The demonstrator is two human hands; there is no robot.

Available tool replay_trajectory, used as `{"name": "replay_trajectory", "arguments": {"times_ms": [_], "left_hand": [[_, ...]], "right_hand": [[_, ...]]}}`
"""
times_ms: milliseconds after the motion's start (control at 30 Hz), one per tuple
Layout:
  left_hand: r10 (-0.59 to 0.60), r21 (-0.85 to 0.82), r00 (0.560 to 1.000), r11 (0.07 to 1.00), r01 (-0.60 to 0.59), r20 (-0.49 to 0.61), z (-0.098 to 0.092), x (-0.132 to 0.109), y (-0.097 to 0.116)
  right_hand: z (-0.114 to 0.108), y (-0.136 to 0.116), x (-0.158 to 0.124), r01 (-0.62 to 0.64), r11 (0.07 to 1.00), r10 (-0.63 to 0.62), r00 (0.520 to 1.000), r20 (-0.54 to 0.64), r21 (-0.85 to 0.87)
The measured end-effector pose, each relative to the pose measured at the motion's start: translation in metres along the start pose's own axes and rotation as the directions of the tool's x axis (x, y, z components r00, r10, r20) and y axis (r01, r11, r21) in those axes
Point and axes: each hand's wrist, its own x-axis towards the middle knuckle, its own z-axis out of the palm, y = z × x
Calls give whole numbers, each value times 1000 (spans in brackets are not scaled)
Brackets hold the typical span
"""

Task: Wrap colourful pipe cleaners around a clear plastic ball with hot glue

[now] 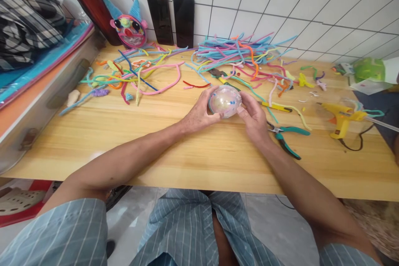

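Hands meet above the table's (pixel 93 133) middle: you cup a clear ball (pixel 225 100) between left hand (pixel 199 115) and right hand (pixel 254 117), fingers curled against its sides, apparently steadying it; pliers (pixel 288 135) and glue gun (pixel 341 118) lie close at right.

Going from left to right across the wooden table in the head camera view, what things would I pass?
Clown face → dark phones → left hand → clear ball, held between both hands → right hand → teal pliers → yellow glue gun → green ball.
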Motion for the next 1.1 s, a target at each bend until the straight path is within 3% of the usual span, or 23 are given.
{"name": "replay_trajectory", "arguments": {"times_ms": [500,1100], "left_hand": [[3,-92,1000,996,-4,-8,6,-1,2],[11,-38,1000,999,-11,-2,5,0,-4]], "right_hand": [[1,-1,-2,-16,1000,15,999,31,4],[0,-4,-5,-2,1000,2,1000,26,7]]}}
